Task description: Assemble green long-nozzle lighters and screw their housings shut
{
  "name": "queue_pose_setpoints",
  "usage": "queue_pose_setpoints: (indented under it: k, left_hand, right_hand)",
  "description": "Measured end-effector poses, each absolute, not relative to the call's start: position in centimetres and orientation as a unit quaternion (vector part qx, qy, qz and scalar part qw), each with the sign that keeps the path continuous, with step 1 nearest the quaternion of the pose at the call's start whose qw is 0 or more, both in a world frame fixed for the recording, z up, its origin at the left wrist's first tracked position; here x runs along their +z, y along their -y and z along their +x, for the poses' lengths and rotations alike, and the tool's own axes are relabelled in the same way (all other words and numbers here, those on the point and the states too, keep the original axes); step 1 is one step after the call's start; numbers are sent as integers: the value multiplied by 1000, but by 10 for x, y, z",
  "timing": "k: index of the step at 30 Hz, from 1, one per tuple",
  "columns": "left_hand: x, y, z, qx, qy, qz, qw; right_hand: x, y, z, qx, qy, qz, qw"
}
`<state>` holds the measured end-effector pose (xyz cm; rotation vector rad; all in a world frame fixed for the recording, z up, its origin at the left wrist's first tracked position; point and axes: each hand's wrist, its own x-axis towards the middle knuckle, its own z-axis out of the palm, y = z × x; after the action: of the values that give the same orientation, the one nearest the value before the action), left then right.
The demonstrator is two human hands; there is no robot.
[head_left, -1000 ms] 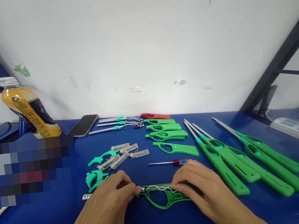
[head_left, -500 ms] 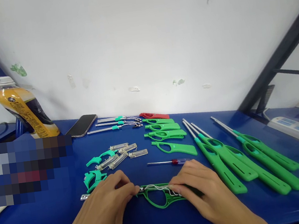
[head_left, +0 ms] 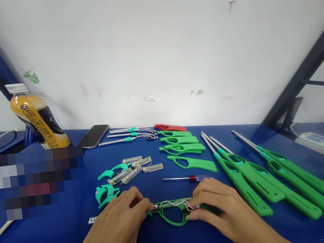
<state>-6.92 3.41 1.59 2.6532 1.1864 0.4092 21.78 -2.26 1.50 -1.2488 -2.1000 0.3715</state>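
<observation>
Lying across the near part of the table is an opened green lighter handle half (head_left: 174, 223), with thin white wires (head_left: 176, 203) running along its top edge. My left hand (head_left: 123, 217) is closed, pinching the long-lighter's metal tube at the handle's front end; the tube's tip (head_left: 92, 220) sticks out to the left. My right hand (head_left: 219, 205) is closed at the handle's rear, thumb and fingers pinching around the wire ends and a small part there, mostly hidden by the fingers. Just beyond it lies a screwdriver (head_left: 197, 178).
Teal plastic pieces (head_left: 107, 193) and several clear fuel cartridges (head_left: 131, 175) lie at the left. Wired metal tubes (head_left: 117, 141), green handle halves (head_left: 195, 164) and a red one (head_left: 170, 127) line the back. Assembled lighters (head_left: 246, 186) lie right. A phone (head_left: 94, 136) and bottle (head_left: 39, 117) stand back left.
My right thumb and fingertips have shifted slightly at the handle's rear, and the white wires now bow in a clearer loop. My left hand keeps its pinch. The whole view has shifted slightly.
</observation>
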Motion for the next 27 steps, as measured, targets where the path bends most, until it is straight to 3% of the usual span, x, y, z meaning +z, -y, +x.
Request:
queue_pose_setpoints:
  k: [17,27]
  left_hand:
    - [20,-40,-75,145,-426,880,151]
    - [24,-35,-73,168,-424,881,124]
  right_hand:
    - [15,24,216,153,804,-487,307]
    - [14,25,215,167,796,-498,302]
